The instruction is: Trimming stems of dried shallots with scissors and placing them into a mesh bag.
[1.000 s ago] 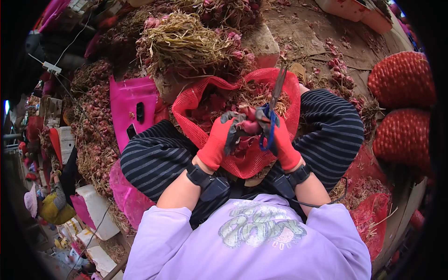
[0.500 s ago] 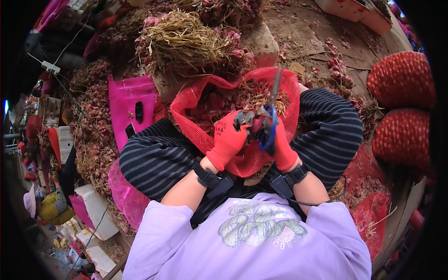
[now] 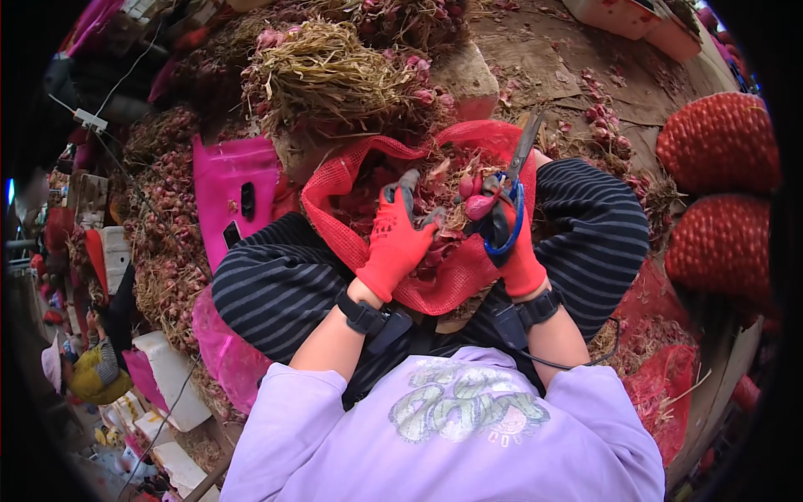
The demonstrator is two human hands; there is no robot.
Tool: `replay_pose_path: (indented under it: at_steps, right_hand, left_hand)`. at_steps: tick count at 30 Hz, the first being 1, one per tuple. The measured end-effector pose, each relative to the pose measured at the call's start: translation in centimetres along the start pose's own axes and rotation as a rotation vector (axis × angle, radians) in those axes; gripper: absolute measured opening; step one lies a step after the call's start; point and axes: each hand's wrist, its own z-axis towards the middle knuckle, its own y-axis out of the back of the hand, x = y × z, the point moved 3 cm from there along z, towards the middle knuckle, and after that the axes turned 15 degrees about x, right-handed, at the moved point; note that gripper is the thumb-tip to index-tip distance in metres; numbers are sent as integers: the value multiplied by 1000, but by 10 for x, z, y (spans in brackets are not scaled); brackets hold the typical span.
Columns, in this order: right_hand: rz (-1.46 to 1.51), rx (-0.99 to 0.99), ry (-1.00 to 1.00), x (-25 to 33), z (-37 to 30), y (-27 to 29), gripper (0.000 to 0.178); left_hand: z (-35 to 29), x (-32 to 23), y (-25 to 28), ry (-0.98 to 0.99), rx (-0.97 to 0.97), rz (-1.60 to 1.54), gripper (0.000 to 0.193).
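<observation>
My left hand [image 3: 393,238], in a red glove with dark fingertips, hovers over the red mesh bag [image 3: 328,186] with its fingers spread and nothing in them. In my right hand [image 3: 520,255], also gloved, are blue-handled scissors [image 3: 524,146], blades pointing up and to the right. A few pink shallots [image 3: 479,207] are held at the fingers of that same hand, beside the blue loops. The bag lies rolled open between my crossed legs. Inside it are shallots, dry skins and straw-like stalks, partly covered by my hands.
A bundle of dried shallot stalks [image 3: 322,75] lies beyond the bag. More shallots [image 3: 163,226] are heaped at the left, beside a pink plastic sheet [image 3: 219,180] with dark devices on it. Two full red net sacks [image 3: 721,142] stand at the right. Cables run along the left.
My hands have moved apart: the left has drawn back leftward and opened. The right has shifted slightly right with the scissors, and the shallots at its fingers now show.
</observation>
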Motion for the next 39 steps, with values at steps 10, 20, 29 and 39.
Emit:
replay_pose_path:
  at_steps: [10, 20, 29, 39]
  right_hand:
    - [-479, -101, -3, 9, 4, -30, 18]
    - [-454, 13, -75, 27, 4, -26, 29]
    - [-319, 32, -175, 22, -1, -30, 25]
    - [45, 8, -202, 8, 4, -25, 32]
  left_hand:
    - [2, -14, -10, -34, 364, -765, 45]
    - [-1, -6, 7, 122, 432, -1134, 25]
    - [-5, -11, 3, 303, 409, -1128, 30]
    - [-4, -8, 3, 377, 371, -1177, 29]
